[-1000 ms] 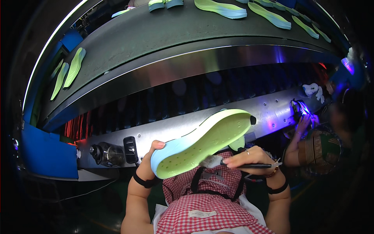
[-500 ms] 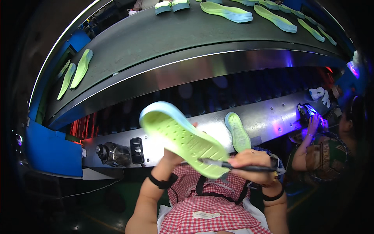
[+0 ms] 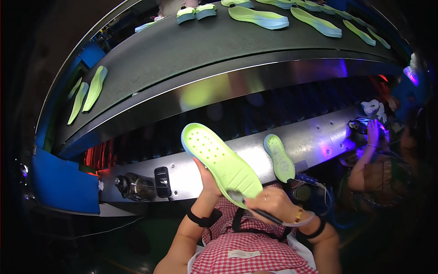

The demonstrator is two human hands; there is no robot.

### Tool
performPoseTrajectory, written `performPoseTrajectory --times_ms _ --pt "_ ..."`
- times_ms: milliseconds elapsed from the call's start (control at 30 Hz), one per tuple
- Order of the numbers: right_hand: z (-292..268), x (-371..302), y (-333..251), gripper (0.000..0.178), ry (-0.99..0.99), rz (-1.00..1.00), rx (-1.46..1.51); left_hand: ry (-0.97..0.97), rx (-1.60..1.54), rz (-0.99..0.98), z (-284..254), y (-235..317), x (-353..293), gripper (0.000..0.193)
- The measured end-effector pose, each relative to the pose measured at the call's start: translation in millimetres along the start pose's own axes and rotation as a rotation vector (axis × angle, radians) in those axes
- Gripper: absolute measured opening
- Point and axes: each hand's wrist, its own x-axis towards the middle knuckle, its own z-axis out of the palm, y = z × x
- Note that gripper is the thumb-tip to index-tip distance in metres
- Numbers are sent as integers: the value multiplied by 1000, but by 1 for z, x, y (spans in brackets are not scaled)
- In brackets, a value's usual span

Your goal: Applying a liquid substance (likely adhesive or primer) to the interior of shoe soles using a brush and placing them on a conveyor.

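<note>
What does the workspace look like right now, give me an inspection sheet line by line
Surface: steel ledge below a grey conveyor belt.
Job's things: green shoe sole, dimpled face up; brush at its near end.
Clutter: second sole on the ledge; more soles on the belt; clear bottle.
Grippers: left hand holds the sole from beneath; right hand grips the brush.
Cables: thin cable beside the right wrist.
Surroundings: blue panel; a co-worker's hand under purple light.
</note>
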Motion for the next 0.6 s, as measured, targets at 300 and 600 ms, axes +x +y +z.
performPoseTrajectory --times_ms 300,600 --pt "-19 40 10 20 184 129 180 -118 -49 1 38 -8 -4 86" --pt "-23 23 9 23 146 120 258 -191 -84 166 37 4 9 85"
